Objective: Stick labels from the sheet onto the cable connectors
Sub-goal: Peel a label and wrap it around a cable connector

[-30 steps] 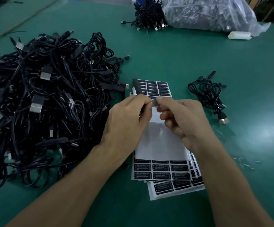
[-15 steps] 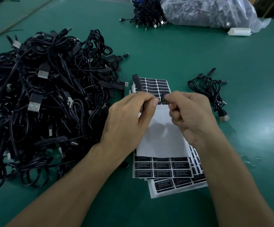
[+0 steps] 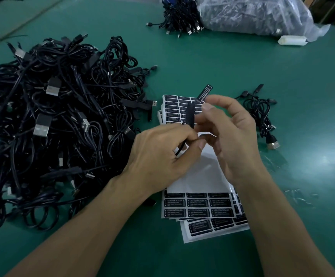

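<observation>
Desk: a green desk [image 3: 242,62] is seen from the head camera, with a large heap of black cables [image 3: 52,120] on its left and a stack of label sheets [image 3: 198,206] in the middle, beneath both hands.
Far side: a clear bag of cables [image 3: 252,15] and a tied bundle [image 3: 180,19] are set well apart from the work; a small coil [image 3: 262,114] lies just right of the sheets.
Left hand: the left hand [image 3: 162,154] is curled, and its fingers [image 3: 184,134] are pinched on the cable just below the connector [image 3: 190,114], which is held upright above the sheets.
Right hand: the right hand [image 3: 234,132] is raised beside the connector. A peeled label [image 3: 204,93] stands up from the thumb tip, apparently pinched by its lower end between thumb and forefinger, though blur hides the exact grip. The other fingers are loosely spread.
Step in hand: the laying of the label onto the connector is judged to be under way. The two are near, not yet touching.
Doing it well: the label's long edge is best lined up with the connector's long body. One end should be tacked down first, and the rest smoothed along from there. The connector should be kept steady in the left pinch.
Risk: a thin label may curl onto the finger, and skew is hard to correct once pressed.
</observation>
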